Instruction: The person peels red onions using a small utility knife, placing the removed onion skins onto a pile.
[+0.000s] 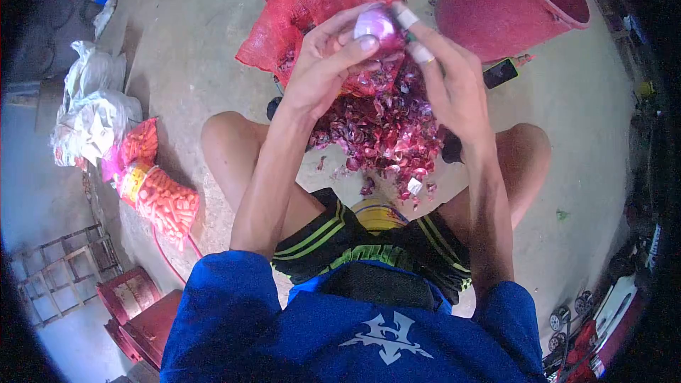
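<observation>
One onion (376, 26) held up between two hands, over one heap of skins.

Left hand (323, 71) closed around onion from left, fingertips on its front; right hand (447, 78) pinched on its right side, two fingers taped. Directly beneath grip: one pile of red peelings (386, 128). Behind grip: one red mesh sack (312, 3). Right of grip: one red bucket (511, 7), one phone (501, 73). Far left: one orange net bundle (159, 195).
</observation>
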### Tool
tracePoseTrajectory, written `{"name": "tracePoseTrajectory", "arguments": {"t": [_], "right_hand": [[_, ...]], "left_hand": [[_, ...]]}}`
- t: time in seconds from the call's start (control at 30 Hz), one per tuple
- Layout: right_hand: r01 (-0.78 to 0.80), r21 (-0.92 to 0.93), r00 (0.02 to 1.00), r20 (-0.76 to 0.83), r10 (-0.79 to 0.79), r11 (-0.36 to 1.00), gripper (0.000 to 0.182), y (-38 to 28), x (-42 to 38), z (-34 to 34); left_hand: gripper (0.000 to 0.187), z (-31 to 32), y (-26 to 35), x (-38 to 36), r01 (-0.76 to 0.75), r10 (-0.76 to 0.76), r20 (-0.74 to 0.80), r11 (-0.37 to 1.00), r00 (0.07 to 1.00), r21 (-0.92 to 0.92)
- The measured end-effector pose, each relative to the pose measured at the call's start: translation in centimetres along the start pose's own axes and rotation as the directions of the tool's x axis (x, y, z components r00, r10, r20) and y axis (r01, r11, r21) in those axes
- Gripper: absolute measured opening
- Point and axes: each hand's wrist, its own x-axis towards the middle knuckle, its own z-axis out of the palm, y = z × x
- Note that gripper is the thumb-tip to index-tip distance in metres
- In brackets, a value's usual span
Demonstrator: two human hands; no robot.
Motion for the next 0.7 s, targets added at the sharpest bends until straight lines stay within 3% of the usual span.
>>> {"name": "tracePoseTrajectory", "arguments": {"t": [0.07,0.2,0.3,0.37,0.5,0.6,0.7], "right_hand": [[-0.004,-0.112,1.000,-0.030,0.001,0.994,0.045,1.0,0.2,-0.2],[0.033,-0.048,0.996,-0.082,-0.037,0.998,0.045,0.7,0.5,0.1],[-0.140,-0.110,0.990,0.002,0.141,0.984,0.043,0.5,0.5,-0.8],[-0.278,0.049,0.960,-0.010,0.279,0.959,0.043,1.4,0.4,-1.0],[-0.212,0.149,0.977,0.004,0.213,0.966,0.046,2.4,-0.3,-1.0],[-0.262,0.228,0.963,-0.008,0.271,0.938,0.049,2.7,-0.5,-1.1],[-0.284,0.449,0.920,-0.120,0.372,0.847,0.050,2.4,-0.2,-1.2]], "left_hand": [[0.064,0.4,-0.1,-0.1,0.008,-0.009,0.027,0.999,1.000,0.043],[0.069,0.1,-0.7,0.3,-0.041,0.043,0.061,0.999,0.997,-0.033],[0.077,0.3,-0.7,0.2,-0.118,0.129,0.149,0.989,0.980,-0.086],[0.082,0.9,-0.4,-0.5,-0.062,0.101,0.187,0.977,0.977,-0.206],[0.084,1.3,0.0,-0.5,-0.066,0.100,0.176,0.980,0.979,-0.188],[0.084,1.1,0.2,-0.3,-0.049,0.086,0.170,0.975,0.982,-0.215],[0.082,0.7,0.0,-0.3,-0.016,0.036,0.098,0.979,0.995,-0.202]]}}
